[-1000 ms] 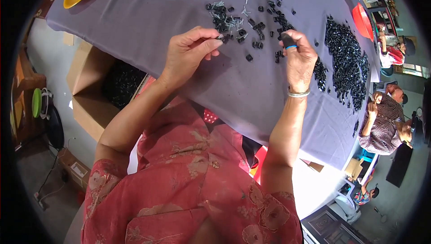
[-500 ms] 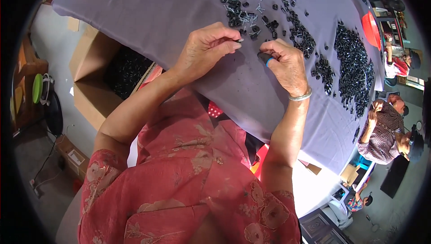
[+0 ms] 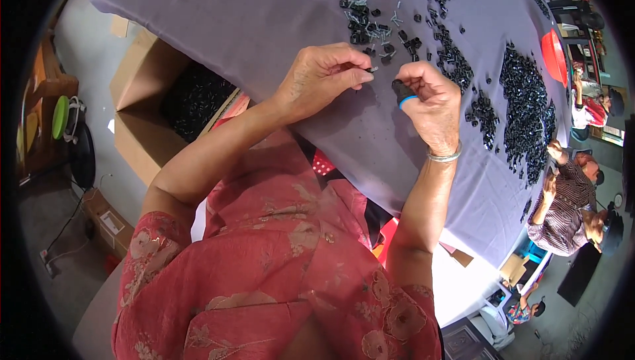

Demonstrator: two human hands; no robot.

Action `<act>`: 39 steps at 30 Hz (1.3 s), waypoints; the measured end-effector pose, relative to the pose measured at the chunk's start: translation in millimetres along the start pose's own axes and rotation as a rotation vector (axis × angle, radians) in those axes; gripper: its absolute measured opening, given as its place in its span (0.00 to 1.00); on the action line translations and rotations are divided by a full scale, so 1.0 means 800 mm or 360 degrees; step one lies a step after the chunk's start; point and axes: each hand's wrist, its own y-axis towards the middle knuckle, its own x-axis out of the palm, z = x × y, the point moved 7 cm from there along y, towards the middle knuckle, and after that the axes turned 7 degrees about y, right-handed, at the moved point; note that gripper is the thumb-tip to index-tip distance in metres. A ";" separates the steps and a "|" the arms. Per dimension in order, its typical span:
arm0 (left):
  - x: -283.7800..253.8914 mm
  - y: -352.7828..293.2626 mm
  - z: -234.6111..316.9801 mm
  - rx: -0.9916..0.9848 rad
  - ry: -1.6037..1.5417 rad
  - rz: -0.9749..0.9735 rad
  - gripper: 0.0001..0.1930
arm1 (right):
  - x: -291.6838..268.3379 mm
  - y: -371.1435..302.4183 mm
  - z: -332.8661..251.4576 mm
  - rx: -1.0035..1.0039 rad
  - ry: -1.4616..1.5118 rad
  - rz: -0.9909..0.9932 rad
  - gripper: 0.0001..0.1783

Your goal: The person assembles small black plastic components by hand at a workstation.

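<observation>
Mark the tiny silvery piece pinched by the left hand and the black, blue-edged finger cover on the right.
Silvery piece [image 3: 374,69]: head view, exposed end.
Finger cover [image 3: 402,90]: head view, black part.

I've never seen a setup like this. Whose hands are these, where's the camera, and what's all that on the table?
No robot here: these are a person's own bare hands. A wide fisheye camera worn on the person's head looks down, so straight edges bend. On the grey cloth lie heaps of small black parts, and near the hands a scatter of thin silvery pieces. The left hand pinches a small silvery-tipped piece. The right hand has a black cover with a blue edge on its thumb; whether it holds anything, I can't tell. An open cardboard box stands at the left.
</observation>
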 end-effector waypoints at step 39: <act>0.006 -0.006 0.001 -0.0221 0.0006 -0.0088 0.06 | 0.025 0.001 -0.006 -0.0260 0.0317 0.0109 0.18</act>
